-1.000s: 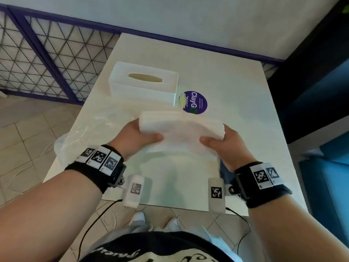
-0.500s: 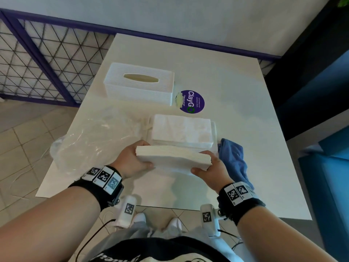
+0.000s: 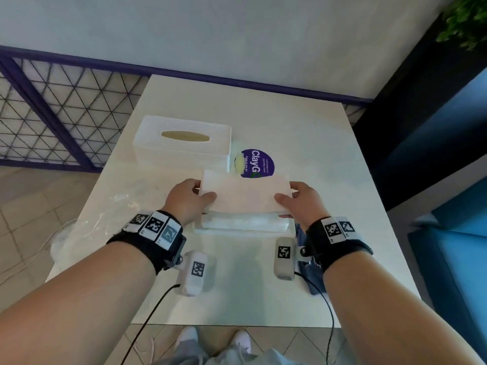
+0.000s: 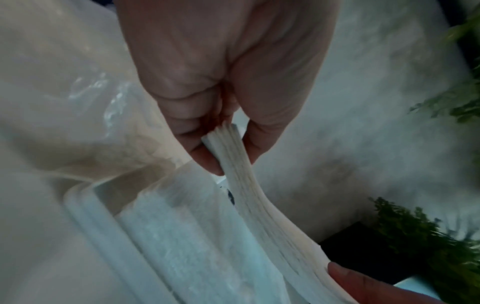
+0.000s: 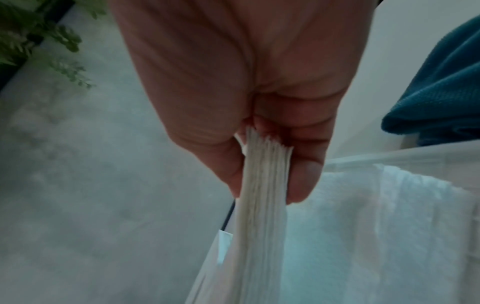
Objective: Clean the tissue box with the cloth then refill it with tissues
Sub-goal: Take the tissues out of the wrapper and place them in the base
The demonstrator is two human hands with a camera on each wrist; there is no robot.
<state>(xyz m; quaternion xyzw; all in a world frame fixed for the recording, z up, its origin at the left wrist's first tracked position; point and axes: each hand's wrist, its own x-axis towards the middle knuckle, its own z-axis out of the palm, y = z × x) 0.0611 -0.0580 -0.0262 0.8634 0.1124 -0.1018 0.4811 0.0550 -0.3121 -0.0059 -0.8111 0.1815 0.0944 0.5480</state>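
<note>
Here left hand (image 3: 185, 200) and right hand (image 3: 303, 201) each pinch the tissue stack (image 3: 245, 193) ends.

My right wrist hides most of the blue cloth (image 3: 315, 283); only its near corner shows, and the right wrist view cuts it off at the edge. The tissues I hold (image 3: 245, 193) cover the lower rim of the purple sticker (image 3: 259, 163) and most of the tissue pile (image 3: 245, 223) beneath. My left hand (image 3: 184, 200) and right hand (image 3: 303, 204) have their fingers tucked under the stack, unseen from above. The plant (image 4: 420, 242) is a green blur.
</note>
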